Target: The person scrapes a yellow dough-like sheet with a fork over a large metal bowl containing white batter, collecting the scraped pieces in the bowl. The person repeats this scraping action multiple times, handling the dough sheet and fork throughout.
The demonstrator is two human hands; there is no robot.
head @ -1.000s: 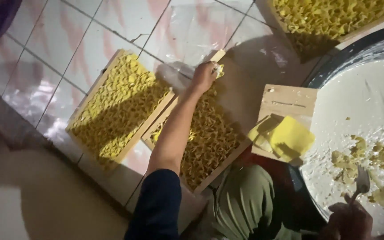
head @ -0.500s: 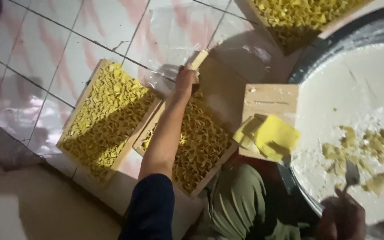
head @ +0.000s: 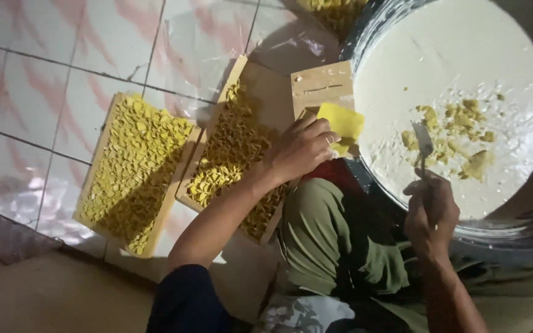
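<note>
The left hand (head: 300,150) curls closed on a flat, bright yellow dough sheet (head: 340,123) lying on a small wooden board (head: 321,87). The right hand (head: 430,213) grips one metal fork (head: 424,143) over the floured round tray (head: 402,68). Two wooden trays (head: 134,169) of small yellow pieces sit on the tiled floor (head: 50,55).

We see that the left hand (head: 300,150) has drawn back from the far corner of the middle wooden tray of small yellow pieces (head: 232,154) and now rests by the yellow dough sheet (head: 342,122) on the small wooden board (head: 319,86). The right hand (head: 430,213), with its metal fork (head: 424,143), has risen higher over the round floured tray (head: 402,61).
</note>
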